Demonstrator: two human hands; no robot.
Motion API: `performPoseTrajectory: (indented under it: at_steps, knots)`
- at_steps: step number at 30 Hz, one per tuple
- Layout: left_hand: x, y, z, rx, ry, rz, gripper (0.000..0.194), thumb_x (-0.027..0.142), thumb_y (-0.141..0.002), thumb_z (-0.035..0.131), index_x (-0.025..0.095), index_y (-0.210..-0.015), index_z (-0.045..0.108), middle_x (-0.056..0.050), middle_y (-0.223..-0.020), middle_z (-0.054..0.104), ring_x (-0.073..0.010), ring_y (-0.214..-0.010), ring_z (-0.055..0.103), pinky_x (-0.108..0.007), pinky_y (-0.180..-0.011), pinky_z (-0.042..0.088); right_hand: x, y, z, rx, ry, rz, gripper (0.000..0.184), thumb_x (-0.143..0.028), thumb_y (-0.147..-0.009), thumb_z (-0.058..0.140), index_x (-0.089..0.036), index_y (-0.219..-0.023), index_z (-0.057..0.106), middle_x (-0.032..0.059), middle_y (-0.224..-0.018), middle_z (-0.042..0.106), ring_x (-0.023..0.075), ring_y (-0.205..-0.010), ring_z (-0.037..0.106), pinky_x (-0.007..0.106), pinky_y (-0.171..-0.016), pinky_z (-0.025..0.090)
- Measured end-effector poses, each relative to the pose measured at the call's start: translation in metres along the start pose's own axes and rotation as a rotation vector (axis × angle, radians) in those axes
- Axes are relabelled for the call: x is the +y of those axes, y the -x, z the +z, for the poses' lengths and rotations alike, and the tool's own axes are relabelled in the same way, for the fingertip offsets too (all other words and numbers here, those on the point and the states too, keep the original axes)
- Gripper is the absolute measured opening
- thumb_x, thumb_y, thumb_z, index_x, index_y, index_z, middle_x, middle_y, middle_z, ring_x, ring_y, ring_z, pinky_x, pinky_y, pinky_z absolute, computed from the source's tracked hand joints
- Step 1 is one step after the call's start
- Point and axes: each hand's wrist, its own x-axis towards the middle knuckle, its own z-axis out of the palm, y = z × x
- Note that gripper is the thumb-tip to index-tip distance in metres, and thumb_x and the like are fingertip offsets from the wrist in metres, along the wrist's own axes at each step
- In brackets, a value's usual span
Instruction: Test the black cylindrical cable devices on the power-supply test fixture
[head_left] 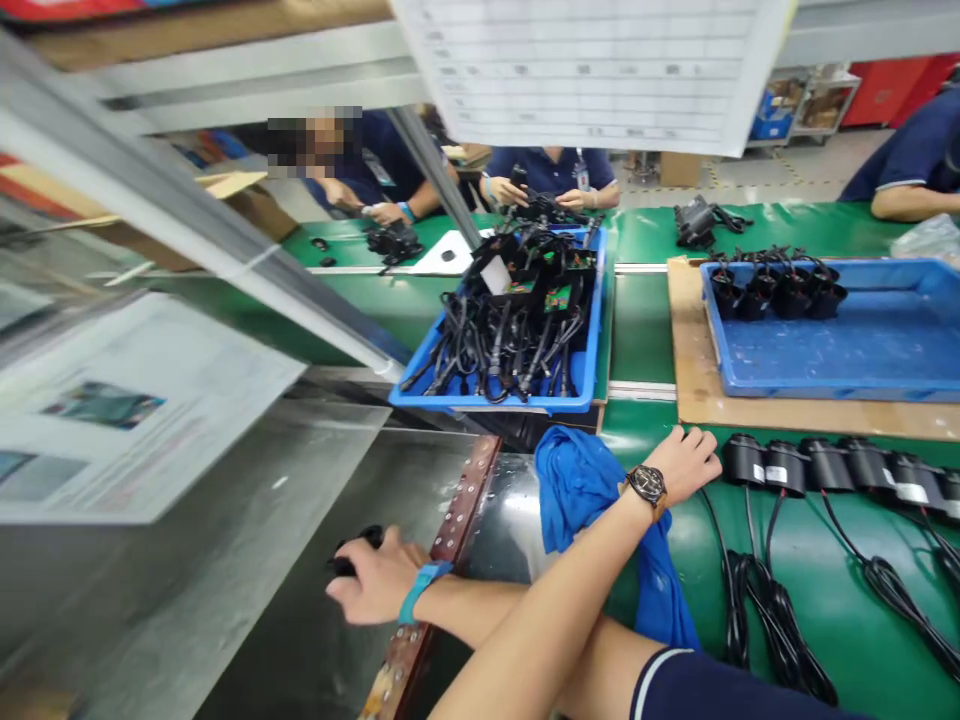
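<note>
My arms are crossed. My left hand point(681, 462), with a watch on its wrist, reaches right onto the green mat point(817, 600). Its fingers are curled beside the first of a row of black cylindrical parts point(829, 466) with cables. What it grips, if anything, is hidden. My right hand point(373, 588), with a blue wristband, reaches left over a shiny metal surface point(285, 600). It is closed on a small black object point(358, 548). A blue cloth point(581, 490) lies between the two hands.
A blue bin point(592, 330) full of black cables stands ahead. A blue tray point(885, 345) holding several black parts sits on cardboard at right. Other people work across the green bench. A metal frame with papers is at left, and a sheet hangs overhead.
</note>
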Motion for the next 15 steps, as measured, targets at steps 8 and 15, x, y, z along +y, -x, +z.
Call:
performPoseTrajectory:
  at_steps: [8,15]
  knots:
    - [0.041,0.103,-0.096,0.575,0.572,-0.474,0.045,0.043,-0.085,0.062,0.019,-0.124,0.059,-0.014,-0.133,0.056,-0.0243,-0.121,0.057,-0.031,-0.099,0.051,-0.003,0.006,-0.006,0.062,-0.064,-0.133,0.039,-0.032,-0.094,0.053,-0.021,-0.131,0.052,0.0131,-0.115,0.052,0.0282,-0.099,0.059,0.046,-0.094,0.048]
    - [0.113,0.237,-0.176,1.421,0.468,-1.182,0.064,0.05,-0.07,0.079,0.025,-0.121,0.051,-0.015,-0.122,0.065,-0.029,-0.106,0.067,-0.044,-0.092,0.055,0.003,-0.01,0.005,-0.253,-0.562,-0.037,0.04,-0.046,-0.096,0.043,-0.018,-0.124,0.049,0.0123,-0.113,0.057,0.0238,-0.087,0.062,0.035,-0.069,0.053]
